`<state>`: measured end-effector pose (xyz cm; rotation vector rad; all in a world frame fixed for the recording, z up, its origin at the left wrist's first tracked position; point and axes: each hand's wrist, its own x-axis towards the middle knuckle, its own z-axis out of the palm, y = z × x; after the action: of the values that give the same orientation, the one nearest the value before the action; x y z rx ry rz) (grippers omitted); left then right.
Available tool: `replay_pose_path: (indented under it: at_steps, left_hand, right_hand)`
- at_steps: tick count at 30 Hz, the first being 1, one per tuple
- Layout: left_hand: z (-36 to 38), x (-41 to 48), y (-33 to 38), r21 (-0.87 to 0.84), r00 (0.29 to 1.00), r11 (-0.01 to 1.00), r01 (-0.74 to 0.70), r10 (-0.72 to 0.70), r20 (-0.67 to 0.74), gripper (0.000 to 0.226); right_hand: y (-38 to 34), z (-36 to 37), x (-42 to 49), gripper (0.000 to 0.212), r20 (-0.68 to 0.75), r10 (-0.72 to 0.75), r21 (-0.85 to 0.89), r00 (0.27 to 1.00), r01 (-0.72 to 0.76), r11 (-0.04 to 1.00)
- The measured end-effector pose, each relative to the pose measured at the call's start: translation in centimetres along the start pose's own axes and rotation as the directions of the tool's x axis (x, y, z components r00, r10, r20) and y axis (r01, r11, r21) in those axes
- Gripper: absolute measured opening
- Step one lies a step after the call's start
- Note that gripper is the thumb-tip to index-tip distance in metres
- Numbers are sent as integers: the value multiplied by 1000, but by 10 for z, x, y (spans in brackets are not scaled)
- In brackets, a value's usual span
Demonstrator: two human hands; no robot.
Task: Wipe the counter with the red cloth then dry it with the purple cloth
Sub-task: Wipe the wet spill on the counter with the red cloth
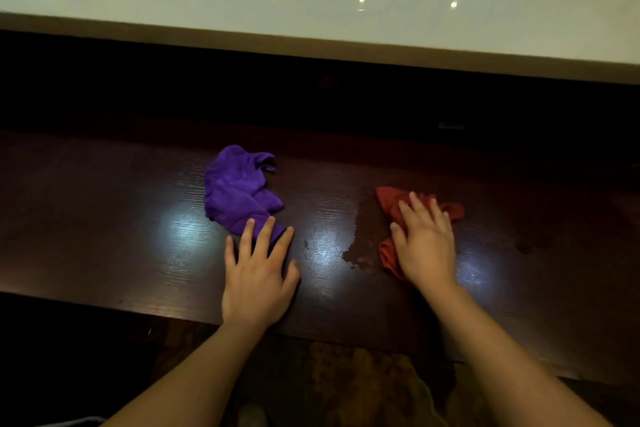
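A crumpled purple cloth point(239, 192) lies on the dark wooden counter point(104, 236), left of centre. My left hand point(258, 274) rests flat with fingers spread, fingertips touching the cloth's near edge. A red cloth point(389, 203) lies to the right, and my right hand point(426, 246) presses flat on top of it, covering its middle. Between the two cloths a wet patch point(349, 250) glistens on the wood.
A raised white ledge point(311, 17) runs across the back, above a dark recess. The counter's near edge crosses below my wrists, with patterned brown floor point(363, 388) beneath. A small dark smudge point(526, 246) marks the wood at the right.
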<state>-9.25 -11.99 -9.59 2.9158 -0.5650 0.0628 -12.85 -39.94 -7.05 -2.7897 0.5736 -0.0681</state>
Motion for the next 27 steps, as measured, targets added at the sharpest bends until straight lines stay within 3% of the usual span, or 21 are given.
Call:
replay_pose_path:
  at_steps: [2, 4, 8, 10, 13, 16, 17, 19, 21, 23, 25, 27]
  left_hand:
    - [-1, 0, 1, 1, 1000, 1000, -2, 2, 6, 58]
    - [-2, 0, 2, -1, 1000, 1000, 2, -2, -1, 58]
    - [-3, 0, 1, -13, 1000, 1000, 2, -2, 2, 58]
    - [-3, 0, 2, -17, 1000, 1000, 4, -4, 2, 58]
    - [-4, 0, 2, -18, 1000, 1000, -2, 2, 8, 58]
    - [-3, -1, 0, -6, 1000, 1000, 3, -3, 19, 58]
    - [-3, -1, 0, -4, 1000, 1000, 5, -5, 22, 58]
    - [-4, 0, 1, -9, 1000, 1000, 7, -7, 19, 58]
    - [-3, 0, 1, -10, 1000, 1000, 8, -8, 18, 58]
    - [-2, -1, 0, 1, 1000, 1000, 8, -8, 15, 58]
    - [-2, 0, 0, -4, 1000, 1000, 8, -8, 9, 58]
    - [-2, 0, 1, -11, 1000, 1000, 8, -8, 3, 58]
  right_hand:
    - [-11, 6, -21, 49, -13, -71, -9, 997, 71, 997]
    - [-14, 11, -55, 50, 12, -231, -11, 973, 232, 973]
    - [9, 15, -85, 47, 88, -489, -1, 868, 491, 871]
    - [19, 12, -67, 46, 61, -468, -17, 882, 470, 883]
    - [15, 5, -22, 44, -27, -208, 5, 978, 208, 978]
    - [-6, 8, -6, 45, -52, 11, 56, 999, -8, 998]
    - [-14, 9, -11, 46, -60, 12, 54, 998, -9, 998]
    - [-22, 12, -35, 47, -31, -123, 36, 992, 124, 992]
    - [-17, 14, -67, 48, 58, -346, 12, 936, 346, 938]
    - [-1, 12, -79, 46, 116, -480, 7, 870, 483, 876]
    - [15, 7, -59, 43, 79, -455, -3, 887, 456, 890]
    - [21, 3, -21, 42, 9, -288, 2, 958, 288, 958]
